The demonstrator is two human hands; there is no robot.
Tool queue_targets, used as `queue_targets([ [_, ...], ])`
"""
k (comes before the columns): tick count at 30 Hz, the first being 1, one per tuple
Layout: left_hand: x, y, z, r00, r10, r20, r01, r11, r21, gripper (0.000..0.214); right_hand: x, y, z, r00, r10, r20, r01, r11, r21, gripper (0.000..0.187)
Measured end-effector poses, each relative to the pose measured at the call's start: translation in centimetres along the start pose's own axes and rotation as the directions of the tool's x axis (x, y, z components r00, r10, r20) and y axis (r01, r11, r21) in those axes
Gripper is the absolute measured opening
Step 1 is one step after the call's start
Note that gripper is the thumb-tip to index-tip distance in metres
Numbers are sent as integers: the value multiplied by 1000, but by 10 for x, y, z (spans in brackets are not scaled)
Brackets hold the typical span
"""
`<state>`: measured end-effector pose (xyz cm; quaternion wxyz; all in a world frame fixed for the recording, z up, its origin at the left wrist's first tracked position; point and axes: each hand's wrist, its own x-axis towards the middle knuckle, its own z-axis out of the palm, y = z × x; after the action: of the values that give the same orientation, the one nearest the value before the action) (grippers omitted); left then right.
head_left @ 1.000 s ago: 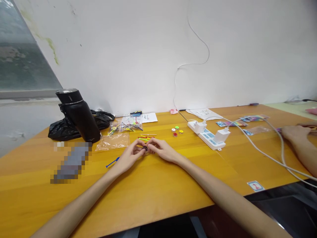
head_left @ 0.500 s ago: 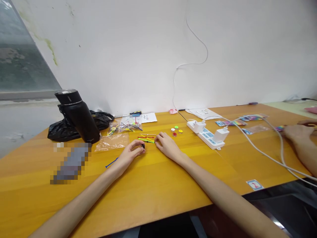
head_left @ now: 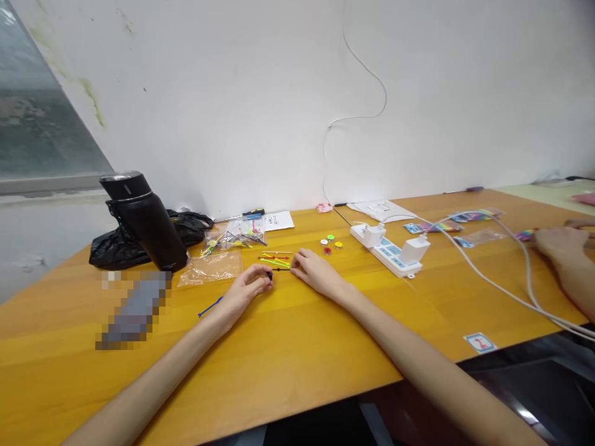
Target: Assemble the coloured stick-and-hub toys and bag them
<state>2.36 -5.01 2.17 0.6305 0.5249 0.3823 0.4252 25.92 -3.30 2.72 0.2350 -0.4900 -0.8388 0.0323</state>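
Note:
My left hand (head_left: pixel 246 286) is closed, pinching a small black piece (head_left: pixel 269 275) between thumb and fingers. My right hand (head_left: pixel 316 271) is also closed, its fingertips on the right end of a thin black plastic arrow (head_left: pixel 279 269). This arrow lies between the two hands with a wider spot at its middle. Just beyond it are red, yellow, green and white plastic arrows, the red arrow (head_left: pixel 273 257) among them. A blue arrow (head_left: pixel 211 306) lies apart, left of my left wrist. Several small coloured round pieces, including a yellow one (head_left: pixel 338 245), sit beyond my right hand.
A clear plastic bag (head_left: pixel 211 267) and a bag of coloured parts (head_left: pixel 237 235) lie at the left, near a black bottle (head_left: pixel 153 229). A white power strip (head_left: pixel 390 257) with chargers and cables stands to the right. Another person's hand (head_left: pixel 560 241) is at far right.
The black arrow has come slightly toward me and right, away from the coloured arrows, with my right hand at its end. My left hand stays almost in place.

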Motion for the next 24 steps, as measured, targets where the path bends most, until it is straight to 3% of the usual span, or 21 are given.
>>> queue_targets([
  [8,-2,0,0,1000,5,14,-4,1000,-4,34,-3,-2,-12,995,-12,97,6,998,65,9],
  [15,-1,0,0,1000,2,16,-2,1000,-9,30,-5,-18,-1,991,-121,-62,126,989,83,7],
  [24,-2,2,1,999,-29,32,31,997,-72,34,-1,-22,13,984,-167,-58,170,984,57,3],
])
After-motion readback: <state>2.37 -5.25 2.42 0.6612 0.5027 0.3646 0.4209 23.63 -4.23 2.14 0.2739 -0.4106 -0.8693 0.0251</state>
